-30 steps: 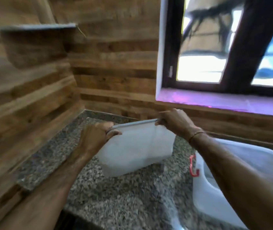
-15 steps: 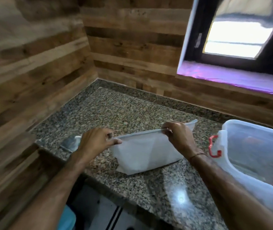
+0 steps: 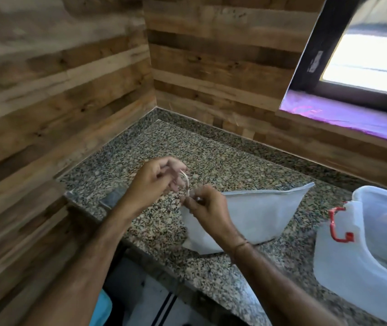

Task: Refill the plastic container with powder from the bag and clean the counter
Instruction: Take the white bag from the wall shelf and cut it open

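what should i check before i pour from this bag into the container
1. White plastic bag upright on the speckled granite counter: ok.
2. Bag mouth open: not ok, its top edge looks closed in a flat line.
3. Right hand grip on the bag: ok, it pinches a top corner.
4. Left hand free: not ok, it pinches a thin pale strip.
5. Translucent plastic container with a red latch uncovered: ok, it looks open, beside the bag and apart from it.
6. Counter free of spilled powder: cannot tell, the speckle would hide it.
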{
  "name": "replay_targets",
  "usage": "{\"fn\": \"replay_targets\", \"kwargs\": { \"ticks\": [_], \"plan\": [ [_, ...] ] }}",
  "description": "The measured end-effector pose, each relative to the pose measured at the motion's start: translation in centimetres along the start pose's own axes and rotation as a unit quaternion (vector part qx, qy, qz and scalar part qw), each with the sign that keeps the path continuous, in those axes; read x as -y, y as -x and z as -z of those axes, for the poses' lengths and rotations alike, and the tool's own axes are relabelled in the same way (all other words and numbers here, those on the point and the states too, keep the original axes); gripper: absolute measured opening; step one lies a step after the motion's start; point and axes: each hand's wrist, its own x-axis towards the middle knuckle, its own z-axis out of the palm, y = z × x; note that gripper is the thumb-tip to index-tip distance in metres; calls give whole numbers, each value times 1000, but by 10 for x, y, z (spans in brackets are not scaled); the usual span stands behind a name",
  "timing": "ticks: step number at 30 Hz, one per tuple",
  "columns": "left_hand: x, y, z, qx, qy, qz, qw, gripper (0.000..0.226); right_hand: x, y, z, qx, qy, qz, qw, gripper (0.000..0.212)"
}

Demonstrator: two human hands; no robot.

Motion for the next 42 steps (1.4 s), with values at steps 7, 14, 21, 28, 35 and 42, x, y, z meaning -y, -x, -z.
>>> {"fn": "replay_targets", "kwargs": {
  "ticks": [7, 14, 21, 28, 35, 42],
  "plan": [
    [56, 25, -34, 42, -26, 14, 999, 7, 0, 11, -1, -70, -132, -84, 985, 23],
    [69, 24, -36, -8, -116, -46, 992, 18, -6, 8, 31, -121, 21, -56, 991, 18],
    [43, 0, -45, 88, -281, -52, 954, 13, -34, 13, 111, -287, 95, -97, 948, 27],
    [-13, -58, -146, 143, -409, -154, 888, 27, -35, 7, 114, -266, 159, -39, 950, 22],
    [-16, -71, -171, 163, -448, -141, 868, 37, -62, 5, 197, -363, 137, -116, 914, 19],
    [-25, -90, -214, 111, -488, -197, 843, 28, -73, -22, 218, -399, 94, -134, 902, 6]
  ]
}}
